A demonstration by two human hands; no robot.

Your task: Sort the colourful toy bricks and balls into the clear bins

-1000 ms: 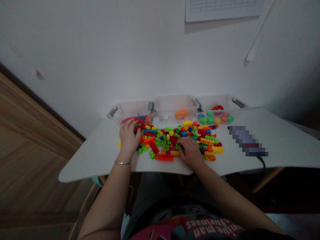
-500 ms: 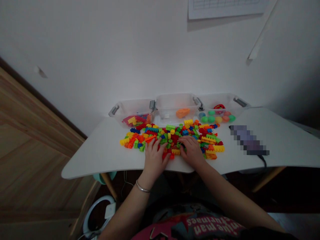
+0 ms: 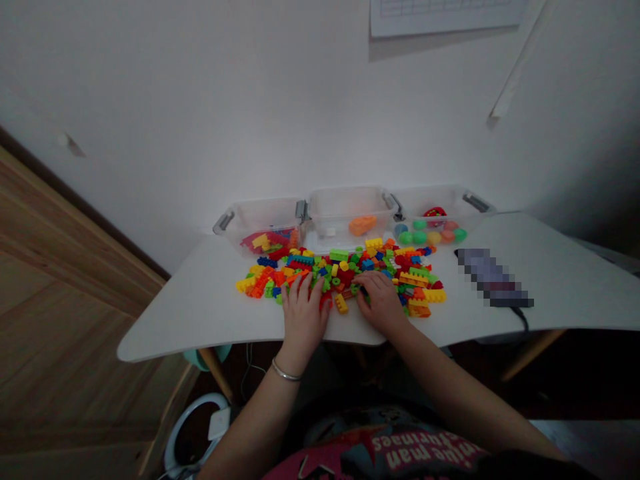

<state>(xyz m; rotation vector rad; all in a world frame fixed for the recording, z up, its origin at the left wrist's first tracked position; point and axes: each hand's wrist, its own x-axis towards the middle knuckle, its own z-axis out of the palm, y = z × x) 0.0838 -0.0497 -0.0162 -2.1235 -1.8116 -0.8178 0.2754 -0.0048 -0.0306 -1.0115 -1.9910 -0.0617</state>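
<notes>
A person's bare hands work at a spread of small, multicoloured plastic toy bricks on a white tabletop. The left hand, above a silver bangle, rests palm down on the heap's near edge, fingers parted; the right hand curls its fingers inward among the pieces. Whether either grips a brick underneath cannot be told. A studded yellow block lies between the two thumbs. Beyond the fingertips stand three clear plastic bins, the middle one holding an orange piece, the one beyond the right fingers coloured rounded shapes.
</notes>
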